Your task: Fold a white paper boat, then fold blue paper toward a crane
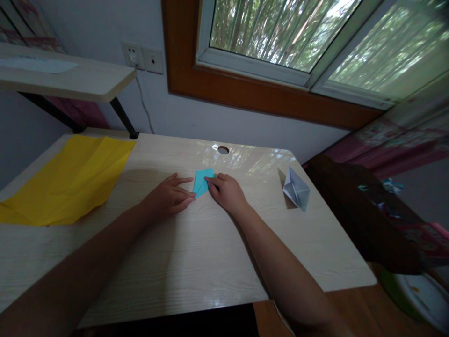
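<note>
A small piece of folded light-blue paper [201, 181] lies flat on the pale wooden desk [210, 252], between my two hands. My left hand [171, 194] rests at its left side with fingers stretched and spread, a fingertip touching the paper's lower left corner. From the right, my right hand [226, 189] presses the extended index finger onto the paper's right part, with the other fingers curled under. The fingertip covers a bit of the right edge. A diagonal fold line shows on the lower part of the paper.
A large yellow sheet [73, 178] lies at the desk's left. A folded white paper shape [296, 189] stands near the right edge. A raised shelf [98, 82] on black legs overhangs the back left. The desk has a round cable hole [223, 150] near the wall, below the window [266, 42].
</note>
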`<action>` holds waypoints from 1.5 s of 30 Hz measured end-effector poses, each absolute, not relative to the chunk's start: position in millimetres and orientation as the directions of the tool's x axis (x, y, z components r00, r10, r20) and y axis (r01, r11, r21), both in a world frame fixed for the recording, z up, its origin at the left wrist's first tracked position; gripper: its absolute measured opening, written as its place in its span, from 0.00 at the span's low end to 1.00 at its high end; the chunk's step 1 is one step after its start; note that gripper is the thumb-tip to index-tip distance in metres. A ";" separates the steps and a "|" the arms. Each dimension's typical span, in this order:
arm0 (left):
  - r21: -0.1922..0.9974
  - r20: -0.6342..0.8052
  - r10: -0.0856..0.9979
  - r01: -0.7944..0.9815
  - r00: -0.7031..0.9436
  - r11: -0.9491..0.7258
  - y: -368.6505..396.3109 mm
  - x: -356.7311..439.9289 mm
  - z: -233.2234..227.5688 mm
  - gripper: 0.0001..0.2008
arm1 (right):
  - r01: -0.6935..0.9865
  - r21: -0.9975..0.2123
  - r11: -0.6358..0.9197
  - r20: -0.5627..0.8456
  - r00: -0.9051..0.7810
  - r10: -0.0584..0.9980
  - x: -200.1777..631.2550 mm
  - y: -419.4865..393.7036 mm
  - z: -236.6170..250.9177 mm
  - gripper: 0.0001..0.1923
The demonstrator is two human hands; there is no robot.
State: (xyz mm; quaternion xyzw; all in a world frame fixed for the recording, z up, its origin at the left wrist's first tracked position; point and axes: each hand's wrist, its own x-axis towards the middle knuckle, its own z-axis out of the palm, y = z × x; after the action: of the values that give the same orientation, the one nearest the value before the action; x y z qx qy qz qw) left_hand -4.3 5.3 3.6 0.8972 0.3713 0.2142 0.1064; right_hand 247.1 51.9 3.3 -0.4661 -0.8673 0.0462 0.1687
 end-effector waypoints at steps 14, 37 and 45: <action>0.261 0.265 0.830 0.792 0.491 -0.552 6.7 -0.3 -2.8 0.20 | 0.648 -0.304 0.698 0.222 -0.664 0.714 242.1 47.1 8.0 0.15; 0.201 0.295 0.829 0.817 0.475 -0.540 7.7 -1.9 -2.7 0.21 | 0.635 -0.220 0.740 0.229 -0.704 0.672 242.6 41.6 14.4 0.21; 0.208 0.319 0.822 0.811 0.472 -0.547 8.4 -5.3 -4.3 0.19 | 0.654 -0.184 0.733 0.262 -0.686 0.678 243.9 43.4 13.5 0.23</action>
State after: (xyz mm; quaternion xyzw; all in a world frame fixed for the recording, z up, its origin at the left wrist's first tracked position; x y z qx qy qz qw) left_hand -5.3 8.4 -4.3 0.8579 0.4757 0.1937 0.0140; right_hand 243.9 43.4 13.5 -0.3631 -0.9175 0.0376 0.1579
